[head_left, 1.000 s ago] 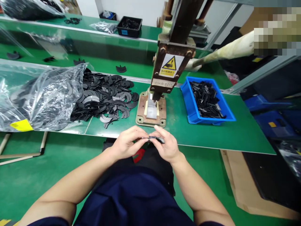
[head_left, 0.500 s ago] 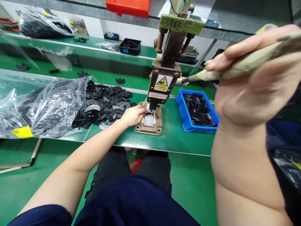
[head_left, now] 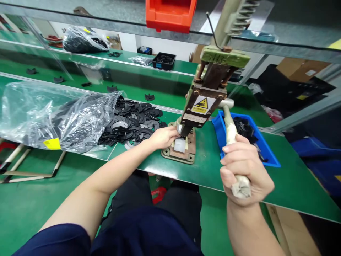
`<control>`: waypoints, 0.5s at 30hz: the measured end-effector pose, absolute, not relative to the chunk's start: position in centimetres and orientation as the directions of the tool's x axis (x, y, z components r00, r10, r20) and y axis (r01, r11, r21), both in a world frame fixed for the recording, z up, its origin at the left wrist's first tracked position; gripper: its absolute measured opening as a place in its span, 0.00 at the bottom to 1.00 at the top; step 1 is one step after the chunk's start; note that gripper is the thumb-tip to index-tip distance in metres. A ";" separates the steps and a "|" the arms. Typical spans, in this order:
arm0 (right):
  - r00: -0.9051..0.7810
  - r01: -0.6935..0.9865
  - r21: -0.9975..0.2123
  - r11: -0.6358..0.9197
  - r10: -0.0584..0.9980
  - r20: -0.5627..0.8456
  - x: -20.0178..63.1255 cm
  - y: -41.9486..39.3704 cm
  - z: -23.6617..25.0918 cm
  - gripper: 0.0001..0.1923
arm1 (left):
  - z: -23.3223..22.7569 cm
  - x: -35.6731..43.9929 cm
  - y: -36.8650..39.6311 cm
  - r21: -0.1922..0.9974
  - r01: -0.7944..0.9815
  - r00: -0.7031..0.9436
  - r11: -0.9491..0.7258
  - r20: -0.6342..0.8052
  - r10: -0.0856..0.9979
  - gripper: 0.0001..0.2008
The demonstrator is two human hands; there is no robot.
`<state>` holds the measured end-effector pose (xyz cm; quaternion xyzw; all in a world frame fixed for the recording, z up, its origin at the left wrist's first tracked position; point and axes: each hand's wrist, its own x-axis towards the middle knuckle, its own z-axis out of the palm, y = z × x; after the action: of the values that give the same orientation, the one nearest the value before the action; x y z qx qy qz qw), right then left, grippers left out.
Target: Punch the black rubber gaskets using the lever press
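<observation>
The press [head_left: 195, 91] is worn, rough-looking metal; its lever [head_left: 231, 131] has a matt, wrinkled, tape-like wrap. The table [head_left: 207, 172] looks smooth and softly glossy. At left, the bag [head_left: 66, 117] is shiny, crinkled clear plastic, the curved pieces [head_left: 133, 121] mostly matt. At right, the bin [head_left: 218, 129] is smooth plastic.

Yellow hand-warning triangle [head_left: 201, 103] on press [head_left: 211, 91], lettered white strip [head_left: 194, 118] below, unreadable

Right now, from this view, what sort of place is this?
Probably a factory workstation: a lever press with a warning label stands on a green bench, between a heap of dark curved parts and a blue bin.
</observation>
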<state>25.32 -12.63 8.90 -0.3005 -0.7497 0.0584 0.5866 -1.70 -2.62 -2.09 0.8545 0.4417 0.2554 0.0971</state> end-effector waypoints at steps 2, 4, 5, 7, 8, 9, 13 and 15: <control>-0.082 0.365 -0.439 0.821 0.498 0.863 25.2 -12.3 8.0 0.07 | -1.9 -1.6 -2.7 0.384 0.702 0.487 -0.599 0.355 0.798 0.16; -0.037 0.348 -0.431 0.832 0.472 0.881 24.9 -11.9 7.3 0.08 | -1.8 -1.9 -2.8 0.374 0.703 0.496 -0.605 0.352 0.794 0.16; -0.019 0.345 -0.429 0.835 0.463 0.886 24.7 -11.8 7.1 0.09 | -1.6 -2.4 -2.7 0.367 0.711 0.494 -0.599 0.345 0.798 0.16; 0.005 0.343 -0.417 0.842 0.442 0.897 24.3 -11.5 6.6 0.08 | -1.4 -3.9 -2.2 0.343 0.759 0.457 -0.553 0.324 0.828 0.16; 0.017 0.342 -0.414 0.844 0.435 0.900 24.2 -11.4 6.4 0.08 | -1.2 -4.9 -1.7 0.322 0.798 0.418 -0.509 0.311 0.853 0.16; 0.021 0.340 -0.404 0.849 0.423 0.906 24.2 -11.3 6.3 0.07 | -1.0 -6.0 -1.0 0.293 0.841 0.373 -0.455 0.294 0.880 0.17; 0.000 0.310 -0.335 0.890 0.352 0.936 24.8 -11.3 5.8 0.09 | -0.4 -9.5 2.7 0.140 0.935 0.306 -0.325 0.143 0.941 0.19; -0.013 0.283 -0.318 0.905 0.335 0.942 24.9 -11.4 5.8 0.13 | 0.1 -9.7 4.2 0.083 0.938 0.334 -0.338 0.050 0.941 0.22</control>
<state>24.94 -11.35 5.78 -0.2174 -0.7114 0.0195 0.6680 -9.69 4.21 0.08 0.8166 0.5752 0.0441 0.0195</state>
